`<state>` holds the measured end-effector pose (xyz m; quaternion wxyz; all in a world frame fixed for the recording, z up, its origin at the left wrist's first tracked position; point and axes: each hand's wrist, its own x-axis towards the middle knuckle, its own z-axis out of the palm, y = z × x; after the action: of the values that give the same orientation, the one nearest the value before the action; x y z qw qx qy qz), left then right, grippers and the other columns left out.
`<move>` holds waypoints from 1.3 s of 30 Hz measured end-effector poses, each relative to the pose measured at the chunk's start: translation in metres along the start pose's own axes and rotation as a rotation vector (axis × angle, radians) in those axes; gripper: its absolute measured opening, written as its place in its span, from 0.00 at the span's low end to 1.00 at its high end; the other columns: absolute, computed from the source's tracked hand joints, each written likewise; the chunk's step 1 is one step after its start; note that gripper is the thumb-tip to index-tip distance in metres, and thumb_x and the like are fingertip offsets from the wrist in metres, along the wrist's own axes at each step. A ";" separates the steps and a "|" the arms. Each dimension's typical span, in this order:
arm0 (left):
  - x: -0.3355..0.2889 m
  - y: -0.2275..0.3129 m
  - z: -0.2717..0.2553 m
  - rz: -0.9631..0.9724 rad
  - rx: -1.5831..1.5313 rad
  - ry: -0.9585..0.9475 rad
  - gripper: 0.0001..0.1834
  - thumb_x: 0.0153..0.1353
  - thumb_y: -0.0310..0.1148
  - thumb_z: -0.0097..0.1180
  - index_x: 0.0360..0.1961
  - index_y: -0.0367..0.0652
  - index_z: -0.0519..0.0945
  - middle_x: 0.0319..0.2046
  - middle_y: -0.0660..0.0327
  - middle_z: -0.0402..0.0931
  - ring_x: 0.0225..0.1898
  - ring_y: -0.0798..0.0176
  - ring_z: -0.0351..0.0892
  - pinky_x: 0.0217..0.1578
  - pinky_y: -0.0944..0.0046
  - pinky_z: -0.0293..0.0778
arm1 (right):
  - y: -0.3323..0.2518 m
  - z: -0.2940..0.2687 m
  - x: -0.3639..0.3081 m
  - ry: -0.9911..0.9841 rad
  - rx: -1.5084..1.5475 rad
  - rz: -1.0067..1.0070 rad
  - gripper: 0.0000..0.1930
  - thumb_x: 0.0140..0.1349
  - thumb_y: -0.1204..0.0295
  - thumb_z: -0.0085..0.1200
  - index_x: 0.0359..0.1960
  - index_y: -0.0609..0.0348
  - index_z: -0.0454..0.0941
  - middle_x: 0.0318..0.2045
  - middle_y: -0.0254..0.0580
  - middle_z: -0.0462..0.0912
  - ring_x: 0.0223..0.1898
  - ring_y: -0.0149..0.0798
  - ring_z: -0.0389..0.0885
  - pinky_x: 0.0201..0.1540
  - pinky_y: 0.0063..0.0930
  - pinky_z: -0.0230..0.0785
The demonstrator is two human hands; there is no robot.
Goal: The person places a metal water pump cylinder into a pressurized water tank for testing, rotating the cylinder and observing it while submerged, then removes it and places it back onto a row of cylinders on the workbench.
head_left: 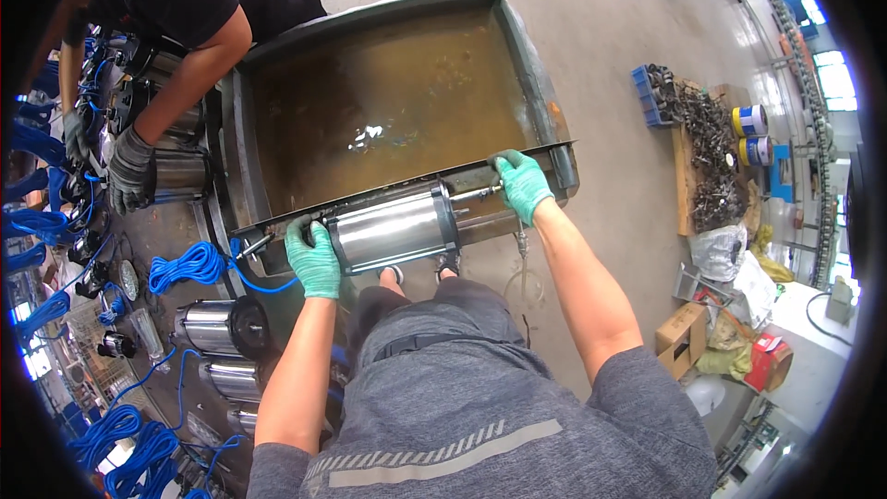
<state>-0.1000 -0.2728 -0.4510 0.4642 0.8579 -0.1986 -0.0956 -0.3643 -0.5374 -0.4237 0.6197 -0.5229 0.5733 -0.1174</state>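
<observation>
A shiny steel motor cylinder [393, 226] with dark end caps lies on its side along the near rim of a water tank [540, 65]. My left hand [312, 257], in a green glove, closes round its left end cap, where a blue cable [268, 286] runs off. My right hand [523, 187], also gloved in green, has its fingers closed at a slim metal fitting [476, 194] that sticks out from the right end cap. A thin hose [523, 245] hangs below that hand; whether it joins the fitting is hidden.
Murky brown water [388, 102] fills the tank. At the left a co-worker's gloved hand [132, 166] rests by similar steel motors [222, 328] and coiled blue cables [189, 268]. To the right stand metal parts [711, 152], a blue crate [651, 97] and a cardboard box [682, 337].
</observation>
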 end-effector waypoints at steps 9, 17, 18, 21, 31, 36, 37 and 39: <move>-0.002 0.008 0.000 -0.027 -0.021 -0.013 0.10 0.65 0.25 0.57 0.46 0.35 0.78 0.42 0.56 0.78 0.42 0.60 0.77 0.49 0.62 0.73 | 0.000 -0.004 -0.001 -0.024 -0.042 0.027 0.11 0.73 0.68 0.48 0.50 0.57 0.81 0.26 0.31 0.79 0.22 0.26 0.71 0.24 0.23 0.65; -0.001 0.004 -0.001 0.071 0.065 0.018 0.10 0.67 0.27 0.55 0.47 0.37 0.78 0.40 0.61 0.78 0.40 0.67 0.75 0.47 0.66 0.73 | 0.005 -0.002 0.000 -0.014 -0.034 0.032 0.11 0.73 0.68 0.48 0.48 0.56 0.81 0.26 0.32 0.79 0.20 0.27 0.70 0.22 0.24 0.64; -0.001 0.006 -0.001 0.069 0.065 0.018 0.10 0.67 0.27 0.55 0.47 0.37 0.78 0.40 0.61 0.78 0.40 0.67 0.75 0.47 0.66 0.73 | 0.005 -0.002 0.000 -0.015 -0.036 0.033 0.11 0.73 0.68 0.48 0.48 0.56 0.81 0.26 0.32 0.79 0.20 0.27 0.70 0.22 0.24 0.64; -0.002 0.010 -0.001 0.002 0.000 0.003 0.09 0.65 0.26 0.57 0.45 0.36 0.79 0.41 0.55 0.77 0.42 0.59 0.77 0.49 0.61 0.73 | 0.004 -0.001 0.000 -0.017 -0.019 0.062 0.11 0.73 0.68 0.48 0.48 0.56 0.81 0.26 0.33 0.80 0.22 0.28 0.72 0.24 0.25 0.66; -0.004 0.005 0.000 0.001 0.035 0.022 0.19 0.66 0.28 0.55 0.57 0.34 0.77 0.51 0.48 0.77 0.53 0.52 0.77 0.57 0.57 0.71 | 0.016 0.007 0.004 0.101 -0.332 -0.114 0.12 0.73 0.69 0.44 0.46 0.56 0.81 0.26 0.34 0.79 0.22 0.28 0.70 0.24 0.25 0.64; -0.004 0.009 -0.002 0.020 0.092 -0.006 0.19 0.69 0.30 0.53 0.58 0.32 0.77 0.53 0.49 0.78 0.54 0.55 0.77 0.58 0.60 0.70 | 0.014 0.007 0.006 0.107 -0.373 -0.092 0.11 0.71 0.72 0.46 0.45 0.60 0.82 0.36 0.48 0.86 0.36 0.42 0.83 0.45 0.34 0.74; -0.005 0.009 -0.003 0.022 0.092 -0.008 0.19 0.69 0.30 0.53 0.58 0.32 0.77 0.53 0.49 0.78 0.54 0.55 0.77 0.58 0.60 0.70 | 0.018 0.007 0.007 0.109 -0.371 -0.092 0.11 0.71 0.72 0.46 0.45 0.60 0.82 0.36 0.48 0.86 0.36 0.42 0.83 0.45 0.34 0.74; -0.004 0.010 -0.003 0.041 0.123 -0.004 0.18 0.69 0.30 0.53 0.57 0.33 0.78 0.52 0.50 0.79 0.53 0.56 0.78 0.58 0.59 0.70 | 0.022 0.007 0.010 0.130 -0.422 -0.120 0.11 0.71 0.71 0.46 0.44 0.60 0.82 0.39 0.50 0.86 0.41 0.47 0.84 0.48 0.37 0.74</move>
<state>-0.1053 -0.2741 -0.4411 0.4119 0.8804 -0.2227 -0.0755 -0.3648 -0.5322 -0.4483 0.4503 -0.6654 0.5918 -0.0651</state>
